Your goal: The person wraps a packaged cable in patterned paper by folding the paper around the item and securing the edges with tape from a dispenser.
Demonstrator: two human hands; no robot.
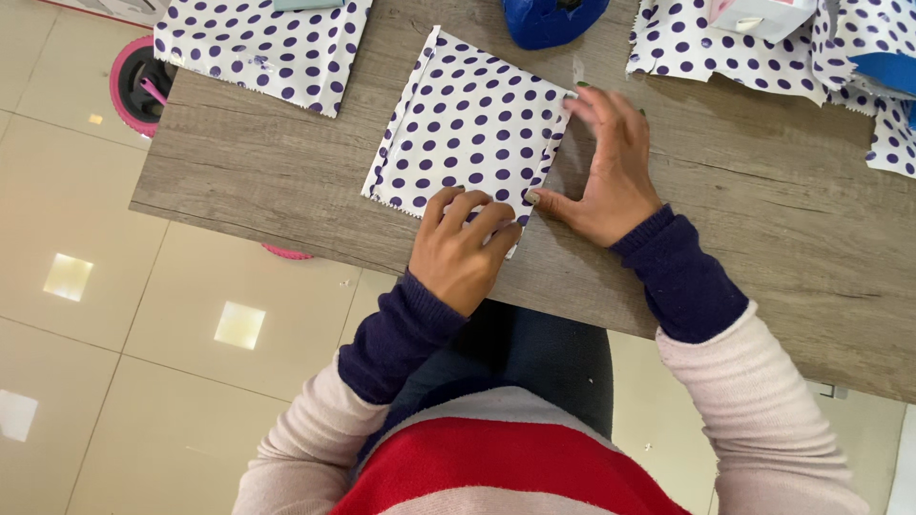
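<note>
Nearest the camera: a red-and-pale striped top, with pale sleeves ending in dark blue cuffs. Both arms extend from it to a grey wood-grain tabletop (744, 200).

Landmark: a flat square of white paper with purple dots, the dotted sheet (472, 119), lying near the tabletop's front edge.

- Left hand (465, 250): rests palm down on the near corner of the dotted sheet, fingers spread flat and pressing; no grip closed around anything.
- Right hand (611, 167): lies flat against the right edge of the dotted sheet, fingertips at its far right corner, thumb pointing toward the near corner; also open, pressing rather than holding.
- Beyond the dotted sheet: a blue object (551, 19), partly cut off by the frame.
- Left of the dotted sheet: a second dotted piece (262, 48) overhanging the tabletop's corner.
- Right of the dotted sheet: more dotted paper (716, 48) with a small white box (763, 14) on it.
- Below and left of the dotted sheet, on the tiled floor (86, 277): a pink-rimmed round object (138, 86)
</note>
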